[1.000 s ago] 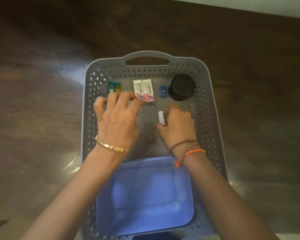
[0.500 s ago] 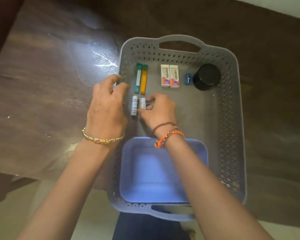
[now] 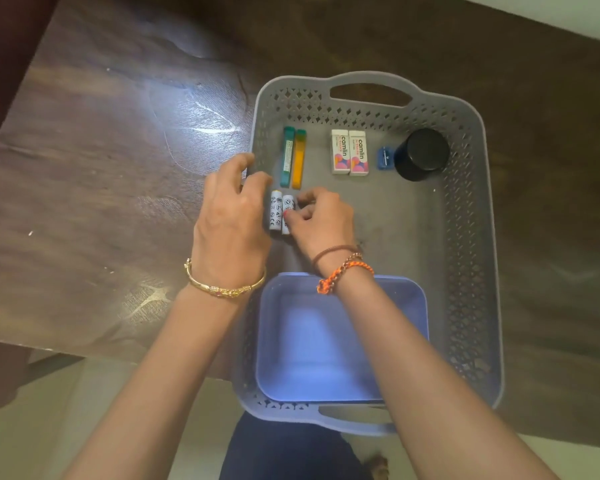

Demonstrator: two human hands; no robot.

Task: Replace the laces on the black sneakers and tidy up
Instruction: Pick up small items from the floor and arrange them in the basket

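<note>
Nearest the worktop's front edge, one blue tub [image 3: 340, 341] sits in one grey basket [image 3: 478, 271]. Beyond it lie two white batteries [image 3: 275, 211], long axes pointing front to back. Right hand [image 3: 321, 221] fingers pinch the right battery [image 3: 287, 211], partly hiding it; left hand [image 3: 231, 220] fingers, loosely curled, hover beside them. Farther: two tubes [image 3: 292, 157], two erasers [image 3: 349, 152], one sharpener [image 3: 384, 158], one black jar [image 3: 421, 154].
</note>
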